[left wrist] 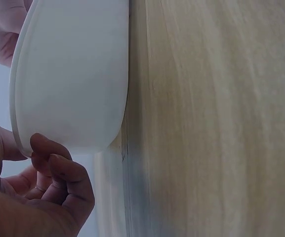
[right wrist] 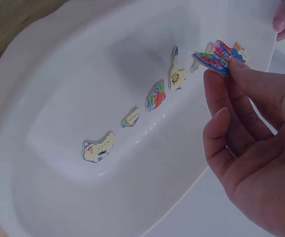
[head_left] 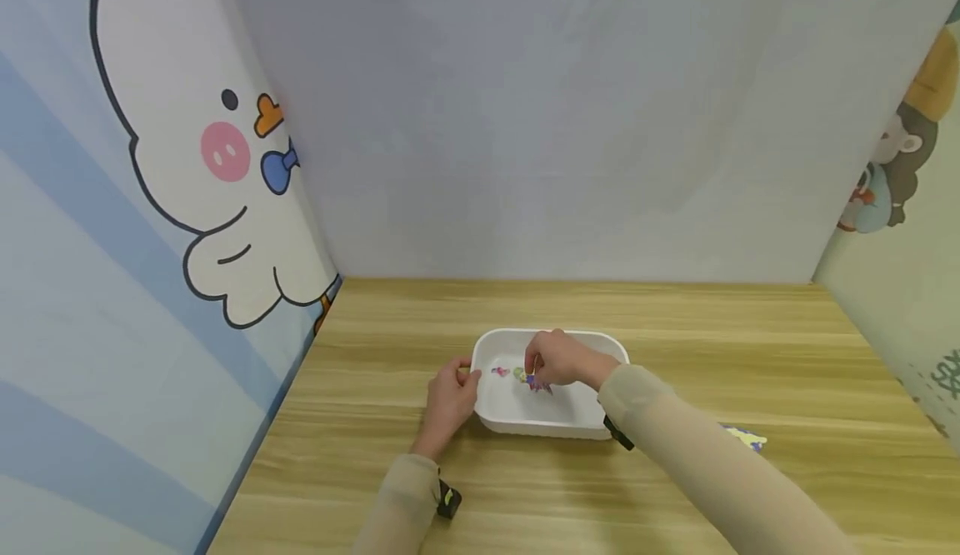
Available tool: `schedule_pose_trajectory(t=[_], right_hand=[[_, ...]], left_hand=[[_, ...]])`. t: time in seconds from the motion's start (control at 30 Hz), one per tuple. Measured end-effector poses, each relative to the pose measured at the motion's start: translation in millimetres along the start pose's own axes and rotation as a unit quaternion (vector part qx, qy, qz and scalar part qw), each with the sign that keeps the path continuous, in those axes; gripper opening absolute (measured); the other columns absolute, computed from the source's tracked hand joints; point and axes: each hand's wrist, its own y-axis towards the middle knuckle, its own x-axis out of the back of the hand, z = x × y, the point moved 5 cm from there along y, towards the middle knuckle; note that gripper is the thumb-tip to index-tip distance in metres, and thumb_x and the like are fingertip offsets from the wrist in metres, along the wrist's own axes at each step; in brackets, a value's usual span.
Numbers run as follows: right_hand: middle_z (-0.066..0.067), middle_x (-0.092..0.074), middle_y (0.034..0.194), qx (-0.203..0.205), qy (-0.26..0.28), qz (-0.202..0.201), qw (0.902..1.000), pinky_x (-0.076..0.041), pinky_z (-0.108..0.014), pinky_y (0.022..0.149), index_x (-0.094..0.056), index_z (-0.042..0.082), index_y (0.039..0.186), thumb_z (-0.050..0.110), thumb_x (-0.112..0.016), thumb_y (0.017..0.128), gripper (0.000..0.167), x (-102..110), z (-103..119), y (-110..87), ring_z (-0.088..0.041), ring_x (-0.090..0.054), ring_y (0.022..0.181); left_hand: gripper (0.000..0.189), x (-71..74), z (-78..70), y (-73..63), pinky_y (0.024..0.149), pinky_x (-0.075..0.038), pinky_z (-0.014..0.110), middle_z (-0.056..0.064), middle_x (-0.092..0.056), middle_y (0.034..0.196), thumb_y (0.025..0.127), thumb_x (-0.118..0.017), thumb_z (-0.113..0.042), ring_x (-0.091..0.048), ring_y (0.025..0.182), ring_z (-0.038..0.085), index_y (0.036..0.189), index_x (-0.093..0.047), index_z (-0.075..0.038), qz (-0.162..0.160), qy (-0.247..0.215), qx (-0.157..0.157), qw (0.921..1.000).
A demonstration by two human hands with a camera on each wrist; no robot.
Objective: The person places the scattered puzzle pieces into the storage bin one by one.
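A white plastic tub (head_left: 517,417) with rounded corners sits on the wooden table. My left hand (head_left: 452,395) pinches its left rim, thumb on the inner side and curled fingers (left wrist: 78,182) against the outer wall. Over the inside of the tub, my right hand (head_left: 557,358) holds a flat, irregular puzzle piece (right wrist: 211,62), blue, red and green, between thumb and fingers. Several more puzzle pieces lie in a loose row on the tub floor, among them a cream one (right wrist: 99,148), a red and green one (right wrist: 156,97) and a long-tipped one (right wrist: 176,76).
A yellow and blue flat piece (head_left: 746,437) lies on the table to the right, partly hidden by my right sleeve (head_left: 705,455). A grey wall (head_left: 570,163) rises behind the wooden table (head_left: 405,322), with cartoon-printed panels on both sides.
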Motion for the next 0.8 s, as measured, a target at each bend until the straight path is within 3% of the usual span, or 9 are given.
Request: schedule_pose_trajectory(t=[0.2, 0.4, 0.63, 0.8], right_hand=[[0.003, -0.061, 0.073, -0.001, -0.002, 0.025, 0.9997, -0.047, -0.030, 0.069, -0.070, 0.007, 0.079, -0.003, -0.073, 0.075, 0.010, -9, 3, 4.8, -0.012, -0.055, 0.071], [0.004, -0.061, 0.069, 0.008, -0.013, 0.027, 0.9995, -0.047, -0.027, 0.065, -0.070, 0.006, 0.076, -0.005, -0.073, 0.073, 0.011, -17, 11, 8.7, -0.011, -0.054, 0.068], [0.006, -0.060, 0.068, -0.009, -0.006, 0.041, 0.9991, -0.047, -0.026, 0.062, -0.068, 0.008, 0.073, -0.003, -0.075, 0.073, 0.013, -30, 16, 16.3, -0.012, -0.055, 0.064], [0.006, -0.058, 0.067, -0.026, -0.010, 0.049, 0.9984, -0.046, -0.027, 0.061, -0.067, 0.010, 0.072, 0.000, -0.075, 0.074, 0.013, -39, 15, 21.9, -0.012, -0.054, 0.063]], left_hand=[[0.021, -0.7, 1.0, 1.6, 0.050, -0.044, 0.028, 0.002, -0.054, 0.066, 0.091, -0.063, -0.010, -0.051, 0.056, 0.014, 0.108, -0.063, 0.002, 0.000, 0.001, 0.003, 1.0000], [0.021, -1.3, 2.3, 1.6, 0.050, -0.045, 0.028, 0.002, -0.056, 0.066, 0.091, -0.062, -0.011, -0.052, 0.056, 0.014, 0.108, -0.063, 0.001, 0.000, 0.002, 0.008, 1.0000], [0.019, -2.3, 4.1, 3.3, 0.047, -0.041, 0.027, -0.001, -0.051, 0.061, 0.089, -0.063, -0.009, -0.047, 0.051, 0.011, 0.105, -0.065, 0.001, -0.014, 0.012, -0.022, 0.9996], [0.018, -1.1, 4.2, 3.5, 0.047, -0.041, 0.026, -0.001, -0.051, 0.061, 0.089, -0.064, -0.009, -0.047, 0.051, 0.010, 0.104, -0.065, 0.001, -0.012, 0.009, -0.024, 0.9996]])
